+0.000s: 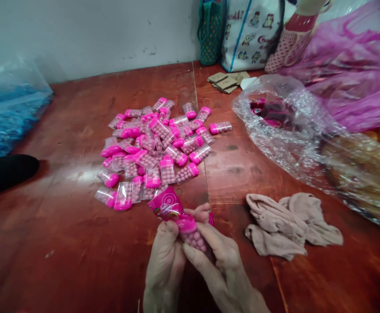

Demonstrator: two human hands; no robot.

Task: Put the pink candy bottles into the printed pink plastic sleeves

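Counted on the red-brown wooden table (62, 243): one loose heap of clear plastic candy capsules with pink caps (157, 148), several dozen, exact number not determinable. One further capsule of the same kind in hand (193, 234). One pink printed wrapper (165, 204). Two beige cloth gloves (287, 224). One clear crinkled plastic bag (284, 121).

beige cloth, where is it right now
In the head view the beige cloth lies crumpled on the red table, just right of the right hand, in front of the clear plastic bag.
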